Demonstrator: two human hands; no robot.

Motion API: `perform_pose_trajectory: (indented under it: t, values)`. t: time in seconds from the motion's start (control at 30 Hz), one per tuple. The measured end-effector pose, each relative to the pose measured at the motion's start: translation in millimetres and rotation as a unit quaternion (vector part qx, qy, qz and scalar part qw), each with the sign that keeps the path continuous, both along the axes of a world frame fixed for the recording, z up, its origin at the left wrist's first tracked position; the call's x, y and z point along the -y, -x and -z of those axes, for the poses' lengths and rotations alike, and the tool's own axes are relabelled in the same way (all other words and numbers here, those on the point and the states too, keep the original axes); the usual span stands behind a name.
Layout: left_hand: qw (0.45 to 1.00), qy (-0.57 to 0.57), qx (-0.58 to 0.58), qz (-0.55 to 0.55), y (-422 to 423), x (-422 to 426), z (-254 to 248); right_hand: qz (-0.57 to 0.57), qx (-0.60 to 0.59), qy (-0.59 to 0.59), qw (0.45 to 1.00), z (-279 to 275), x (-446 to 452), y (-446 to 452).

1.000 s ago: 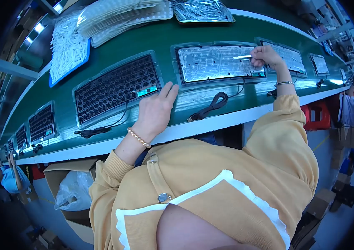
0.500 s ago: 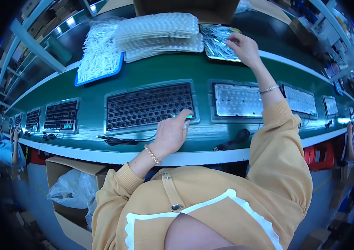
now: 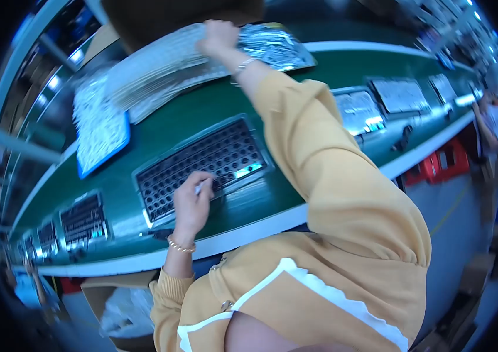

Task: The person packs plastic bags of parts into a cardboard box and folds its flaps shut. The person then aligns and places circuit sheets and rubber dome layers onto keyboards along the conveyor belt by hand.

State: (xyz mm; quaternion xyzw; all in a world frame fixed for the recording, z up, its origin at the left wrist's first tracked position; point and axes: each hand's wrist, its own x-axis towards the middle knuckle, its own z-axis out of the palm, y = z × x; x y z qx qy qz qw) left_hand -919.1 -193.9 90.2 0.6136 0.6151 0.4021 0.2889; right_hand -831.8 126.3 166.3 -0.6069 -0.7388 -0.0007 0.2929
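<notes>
A keyboard with round black key positions and no keycaps lies in a clear plastic tray on the green conveyor. My left hand is over its near edge, fingers curled around a small white piece whose kind I cannot make out. Stretched far forward, my right hand is at the right end of a stack of clear plastic trays. Its fingers are bent closed at the top tray's edge; motion blur hides the fingertips. Beside that hand lies a tray of thin silvery metal parts.
Many thin white pieces fill a blue tray at the left. Further keyboards lie along the conveyor on the left, with silvery-backed units on the right. A red stool and a box with plastic bags stand below the edge.
My right hand has moved left from the metal parts to the tray stack. My left hand has shifted left along the keyboard's near edge. The view has turned and tilted.
</notes>
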Motion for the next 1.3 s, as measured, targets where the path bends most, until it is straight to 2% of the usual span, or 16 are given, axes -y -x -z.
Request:
perform_pose_trajectory:
  t: [0.1,0.17,0.33,0.4,0.57,0.67,0.73,0.8,0.87,0.9,1.0,1.03,1.07,1.13,1.2,1.3]
  values:
    - [0.999,0.023,0.039,0.01,9.0,-1.0,-3.1,0.056,-0.015,0.018,0.998,-5.6,11.1,14.0]
    - [0.998,0.039,0.042,0.016,14.2,-3.6,-5.2,0.033,-0.06,0.076,0.995,-11.6,20.7,17.5]
    - [0.995,0.053,0.09,0.008,33.6,-5.2,-4.5,0.041,-0.09,0.074,0.992,-1.7,3.9,39.8]
    - [0.995,0.056,0.081,0.007,38.7,-6.1,-8.5,0.031,-0.059,0.023,0.998,-1.5,4.8,46.5]
    - [0.99,0.048,0.132,-0.006,50.2,-10.0,-6.5,-0.007,-0.028,0.053,0.998,-6.6,20.9,50.6]
    - [0.99,0.041,0.132,-0.015,53.8,-10.2,-12.7,-0.009,-0.08,0.086,0.993,-5.2,0.9,59.5]
    - [0.982,0.086,0.165,-0.026,57.8,-8.2,-19.0,-0.022,-0.101,0.087,0.991,1.0,-7.1,71.7]
    - [0.978,0.063,0.198,-0.036,63.9,-7.1,-20.7,-0.053,-0.093,-0.182,0.977,8.6,2.4,73.6]
    - [0.941,0.101,0.317,-0.061,74.2,-5.6,-26.3,-0.218,-0.147,-0.227,0.938,-20.5,36.1,64.7]
    - [0.926,0.077,0.367,-0.035,83.0,-6.7,-25.4,-0.236,-0.152,-0.217,0.935,-31.6,52.5,64.9]
    - [0.879,0.05,0.473,0.001,98.3,-20.3,-25.9,-0.394,-0.323,-0.161,0.845,-61.3,95.8,55.6]
    - [0.848,0.046,0.527,0.024,102.0,-28.2,-26.5,-0.417,-0.34,-0.144,0.831,-67.8,105.8,50.6]
    - [0.847,0.046,0.529,0.016,106.9,-37.5,-25.7,-0.435,-0.357,-0.125,0.817,-72.9,114.9,45.2]
    - [0.739,0.037,0.668,0.077,112.7,-57.4,-25.7,-0.493,-0.425,-0.073,0.755,-80.2,131.3,32.2]
    - [0.677,0.027,0.73,0.089,114.9,-75.4,-34.8,-0.498,-0.439,-0.017,0.747,-83.9,149.3,11.2]
    - [0.677,0.006,0.731,0.087,125.9,-97.7,-48.5,-0.494,-0.44,0.074,0.746,-76.2,170.9,-27.0]
